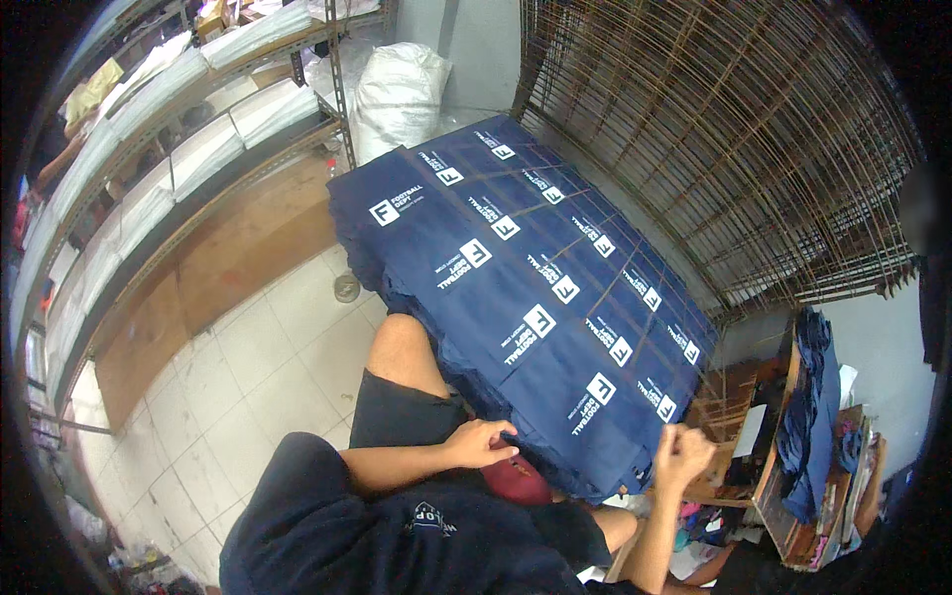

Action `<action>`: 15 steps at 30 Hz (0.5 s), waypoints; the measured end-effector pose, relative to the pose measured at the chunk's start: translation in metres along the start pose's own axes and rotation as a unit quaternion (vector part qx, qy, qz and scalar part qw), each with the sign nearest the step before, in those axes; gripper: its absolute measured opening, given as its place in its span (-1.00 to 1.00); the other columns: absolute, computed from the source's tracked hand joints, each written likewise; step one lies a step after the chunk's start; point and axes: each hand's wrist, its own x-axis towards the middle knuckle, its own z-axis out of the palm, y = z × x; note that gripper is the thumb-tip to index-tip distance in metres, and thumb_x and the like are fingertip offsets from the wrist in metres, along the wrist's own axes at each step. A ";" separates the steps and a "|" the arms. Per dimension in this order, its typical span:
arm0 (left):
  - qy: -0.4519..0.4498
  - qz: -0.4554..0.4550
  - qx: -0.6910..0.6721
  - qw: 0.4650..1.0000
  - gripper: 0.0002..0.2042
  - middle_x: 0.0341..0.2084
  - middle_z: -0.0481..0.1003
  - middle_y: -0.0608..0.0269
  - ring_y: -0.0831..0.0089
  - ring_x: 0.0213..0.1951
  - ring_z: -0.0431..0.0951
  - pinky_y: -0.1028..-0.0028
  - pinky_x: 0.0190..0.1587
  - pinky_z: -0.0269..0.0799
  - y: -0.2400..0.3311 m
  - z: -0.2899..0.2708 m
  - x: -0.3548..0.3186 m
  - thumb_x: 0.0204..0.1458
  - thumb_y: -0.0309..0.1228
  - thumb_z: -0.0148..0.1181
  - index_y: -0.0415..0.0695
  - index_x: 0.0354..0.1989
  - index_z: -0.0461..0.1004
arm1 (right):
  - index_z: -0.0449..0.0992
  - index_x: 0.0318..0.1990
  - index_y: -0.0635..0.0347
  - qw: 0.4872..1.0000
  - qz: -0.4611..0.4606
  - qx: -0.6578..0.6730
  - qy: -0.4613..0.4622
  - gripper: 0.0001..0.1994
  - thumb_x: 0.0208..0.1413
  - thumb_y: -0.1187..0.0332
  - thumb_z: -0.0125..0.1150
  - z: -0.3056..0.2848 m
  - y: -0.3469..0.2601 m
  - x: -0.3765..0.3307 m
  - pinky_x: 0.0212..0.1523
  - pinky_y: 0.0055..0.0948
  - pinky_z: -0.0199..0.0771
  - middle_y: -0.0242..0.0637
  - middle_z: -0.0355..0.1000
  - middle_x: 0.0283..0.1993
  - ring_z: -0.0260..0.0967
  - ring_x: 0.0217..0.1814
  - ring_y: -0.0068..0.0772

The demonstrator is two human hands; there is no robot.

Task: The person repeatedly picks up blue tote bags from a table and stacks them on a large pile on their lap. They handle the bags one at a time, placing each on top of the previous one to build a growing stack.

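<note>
A wide stack of navy fabric sheets (436,297) with repeated white prints fills the middle, its layered edges hanging unevenly on the near side. My left hand (481,443) is at the near edge of the stack, its fingers curled and pinching the navy fabric there. By the near right corner is my right hand (684,454), raised with the fingers folded in; whatever they hold, if anything, is hidden. Below my left hand, a maroon rounded thing (518,481) shows between my lap and the stack.
Metal shelves (228,129) with white stacks stand left, a person's arm (61,164) behind them. A white sack (402,94) sits at the back. Wire racks (694,129) lean over the far right side. A wooden shelf (783,476) draped with navy cloth (805,416) stands right.
</note>
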 end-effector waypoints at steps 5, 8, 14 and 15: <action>0.003 0.000 0.012 1.000 -0.61 -0.61 0.48 0.14 0.21 -0.50 0.52 0.28 -0.41 0.39 -0.002 0.002 -0.001 -0.06 -0.06 0.20 -0.07 -0.16 0.45 | 0.54 -0.50 0.12 0.984 0.044 0.154 -0.079 -0.82 -0.05 0.21 0.24 0.056 -0.038 -0.066 -0.27 -0.31 0.09 -0.34 0.37 -0.59 0.28 -0.50 -0.31; 0.015 0.004 0.017 1.000 -0.61 -0.63 0.47 0.15 0.22 -0.51 0.52 0.29 -0.42 0.39 0.000 0.002 0.000 -0.07 -0.06 0.20 -0.07 -0.17 0.45 | 0.56 -0.47 0.13 0.973 0.091 0.169 -0.129 -0.81 -0.05 0.21 0.22 0.079 -0.046 -0.089 -0.23 -0.31 0.08 -0.36 0.36 -0.60 0.29 -0.49 -0.32; 0.040 0.028 0.011 0.999 -0.64 -0.73 0.37 0.20 0.27 -0.62 0.44 0.32 -0.49 0.33 -0.011 0.012 0.001 -0.07 -0.11 0.23 -0.09 -0.19 0.45 | 0.57 -0.36 0.14 0.963 0.110 0.190 -0.156 -0.77 -0.06 0.18 0.22 0.088 -0.048 -0.106 -0.14 -0.29 0.10 -0.33 0.41 -0.51 0.34 -0.38 -0.29; 0.029 0.018 0.014 0.999 -0.63 -0.70 0.40 0.19 0.26 -0.59 0.46 0.31 -0.48 0.34 -0.010 0.012 0.001 -0.07 -0.09 0.22 -0.08 -0.19 0.45 | 0.56 -0.33 0.14 0.962 0.107 0.194 -0.159 -0.76 -0.06 0.18 0.21 0.087 -0.049 -0.106 -0.12 -0.28 0.10 -0.32 0.43 -0.48 0.35 -0.35 -0.28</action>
